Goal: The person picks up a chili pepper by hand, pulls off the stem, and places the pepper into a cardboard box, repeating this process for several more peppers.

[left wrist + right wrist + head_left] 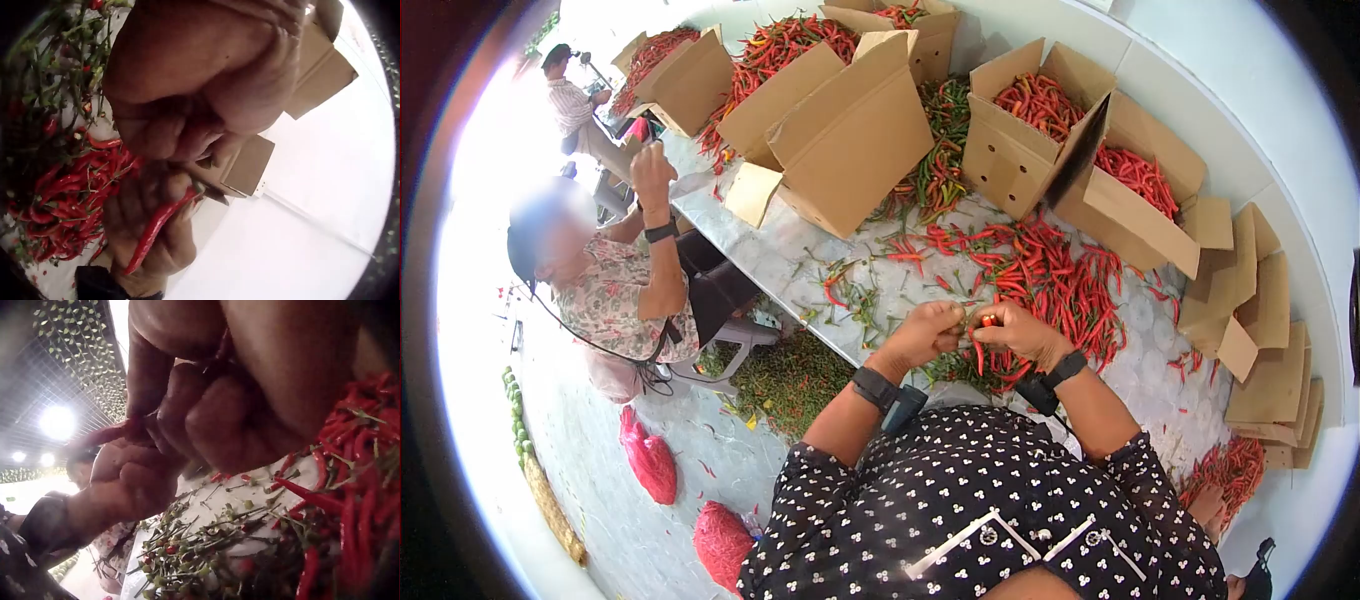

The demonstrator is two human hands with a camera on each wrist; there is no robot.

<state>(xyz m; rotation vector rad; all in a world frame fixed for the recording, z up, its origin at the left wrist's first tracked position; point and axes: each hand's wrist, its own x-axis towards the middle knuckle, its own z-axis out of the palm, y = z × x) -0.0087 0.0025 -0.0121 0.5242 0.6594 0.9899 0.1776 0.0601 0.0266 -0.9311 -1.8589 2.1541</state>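
Observation:
In the head view both hands meet above the table's near edge. The right hand (1018, 335) pinches a red chili (979, 357) that hangs from its fingers; in the left wrist view this chili (156, 231) lies across the right hand (147, 219), its stem end up by the thumb. Fingers of the left hand (925, 333) are curled in with tips together beside the chili's stem end; whether they hold the stem is hidden. A heap of red chilies (1060, 290) lies just beyond the right hand, and green stems (855, 300) are scattered beyond the left.
Open cardboard boxes (855, 135) line the table's far side, several filled with red chilies (1040, 105). Another person (615, 280) sits at the left. Green stems (785, 385) pile below the table's left edge, near pink bags (647, 462) on the floor.

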